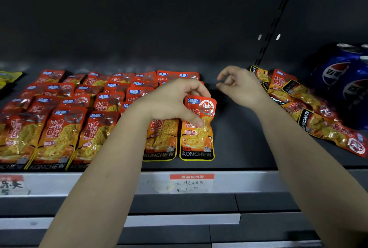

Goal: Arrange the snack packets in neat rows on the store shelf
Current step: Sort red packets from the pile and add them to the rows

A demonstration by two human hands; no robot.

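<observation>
left hand (175, 100) pinches top of packet (197, 138), frame centre, long axis top-to-bottom, ending the front row (59, 134) | right hand (239, 86) empty, fingers loosely curled | loose pile (310, 108) just right of it, nearer that hand

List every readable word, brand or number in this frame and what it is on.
"KONCHEW": bottom band of the packet in the left hand, and of the packets in rows beside it.
"KONCHEW": edge of the loose packets on the right.
"百": blue cans; rest hidden.
"¥ 6": handwritten price tag; other writing unclear.
Other Chinese print on the packets: too blurred.
</observation>
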